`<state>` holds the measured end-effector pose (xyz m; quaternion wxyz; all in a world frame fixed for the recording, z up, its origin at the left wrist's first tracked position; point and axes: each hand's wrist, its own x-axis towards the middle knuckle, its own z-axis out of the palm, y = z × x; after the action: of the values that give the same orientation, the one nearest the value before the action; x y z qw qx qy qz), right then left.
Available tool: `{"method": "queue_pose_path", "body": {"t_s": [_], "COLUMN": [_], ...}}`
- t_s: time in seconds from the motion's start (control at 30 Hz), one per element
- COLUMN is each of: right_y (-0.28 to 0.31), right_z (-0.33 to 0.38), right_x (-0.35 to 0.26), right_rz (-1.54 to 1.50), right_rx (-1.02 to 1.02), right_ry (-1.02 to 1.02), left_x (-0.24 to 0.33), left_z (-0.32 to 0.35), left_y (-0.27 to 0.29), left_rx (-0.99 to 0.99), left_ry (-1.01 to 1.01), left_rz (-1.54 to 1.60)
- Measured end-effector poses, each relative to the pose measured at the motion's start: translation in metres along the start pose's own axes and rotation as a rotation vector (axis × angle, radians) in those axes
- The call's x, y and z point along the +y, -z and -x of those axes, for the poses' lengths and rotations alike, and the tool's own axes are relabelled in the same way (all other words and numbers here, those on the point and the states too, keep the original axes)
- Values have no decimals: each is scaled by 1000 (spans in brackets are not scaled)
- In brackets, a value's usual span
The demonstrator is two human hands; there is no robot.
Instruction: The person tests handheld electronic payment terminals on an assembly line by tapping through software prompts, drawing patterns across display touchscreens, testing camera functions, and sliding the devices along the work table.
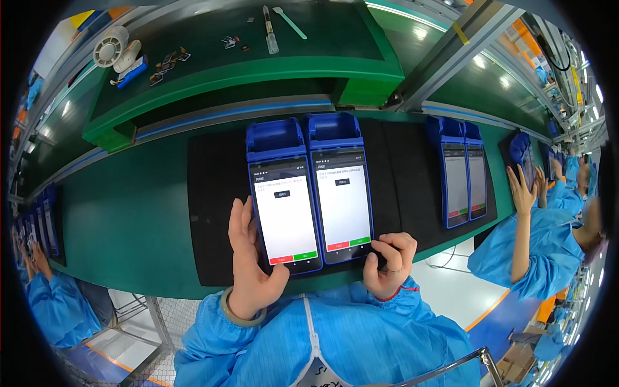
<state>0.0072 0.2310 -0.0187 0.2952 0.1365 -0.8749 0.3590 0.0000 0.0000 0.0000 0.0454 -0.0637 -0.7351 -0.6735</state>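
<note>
The left terminal [287, 222] and right terminal [342, 209] lie side by side on a mat [216, 219] near the tabletop's [135, 206] front edge. The left hand [250, 277] stands loosely open, thumb at the left terminal's lower edge; the right hand [390, 264], half curled without a grip, meets the right terminal's corner. A shelf [258, 85] bounds the back; tabletop spreads leftward.

Two nearest terminals [287, 222] [342, 209]; one fan [111, 46]; one spatula [290, 23].

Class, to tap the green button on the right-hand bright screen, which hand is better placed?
Probably the right hand: its fingertip sits beside that green button, while the left hand flanks the other bright screen.
</note>
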Motion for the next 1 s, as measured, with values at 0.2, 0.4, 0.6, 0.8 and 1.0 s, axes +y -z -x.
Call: {"method": "queue_pose_path", "body": {"t_s": [0.2, 0.4, 0.6, 0.8, 1.0], "right_y": [1, 1, 2, 2, 3], "right_z": [-7, -11, -7, -5, -9], "right_x": [-5, -8, -9, -7, -10], "right_rz": [40, 98, 201, 176, 230], "right_rx": [-105, -189, -248, -224, -271], "right_ry": [153, 227, 228, 233, 202], "left_x": [0, -2, -2, -3, -2], "left_z": [0, 1, 1, 1, 1], "left_y": [11, 12, 12, 12, 13], "left_rx": [-41, -51, -60, -68, -75], "left_ry": [34, 34, 32, 38, 35], "left_rz": [164, 179, 178, 201, 200]}}
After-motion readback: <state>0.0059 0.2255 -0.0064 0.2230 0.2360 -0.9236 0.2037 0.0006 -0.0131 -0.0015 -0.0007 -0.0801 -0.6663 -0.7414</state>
